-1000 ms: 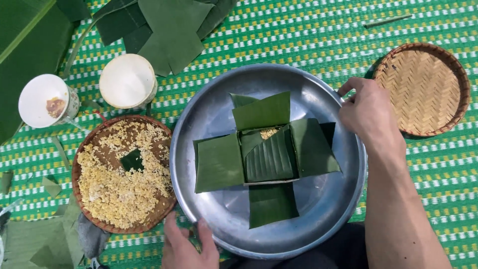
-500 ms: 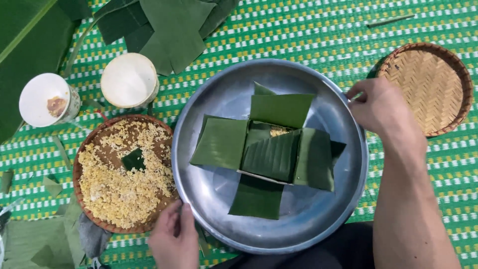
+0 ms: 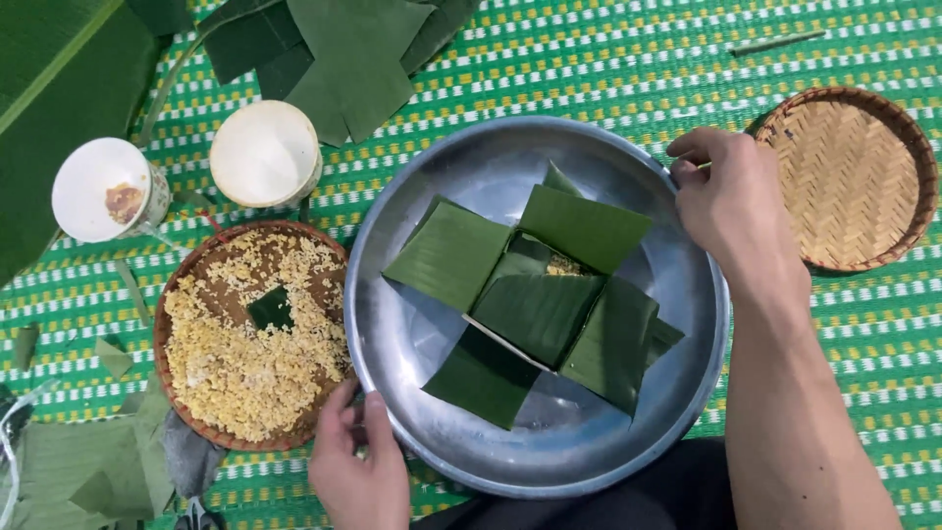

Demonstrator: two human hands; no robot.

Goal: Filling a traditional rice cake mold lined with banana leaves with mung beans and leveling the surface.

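A round metal tray (image 3: pixel 442 186) lies on the woven mat. In its middle sits a square mould lined with green leaves (image 3: pixel 535 304), their flaps folded inward and outward, with a bit of yellow filling showing between them. My left hand (image 3: pixel 358 466) grips the tray's near left rim. My right hand (image 3: pixel 731 201) holds the far right rim. The leaf-lined square sits skewed, one corner pointing toward me.
A woven basket of yellow mung beans (image 3: pixel 245 339) with a small leaf scrap is left of the tray. Behind it stand two white cups (image 3: pixel 265 152) (image 3: pixel 103 186). An empty woven basket (image 3: pixel 854 177) is at right. Loose green leaves (image 3: pixel 334 49) lie at the back.
Both hands have turned the tray clockwise. The leaf-lined square has rotated with it, and my left hand has slid further right along the rim.
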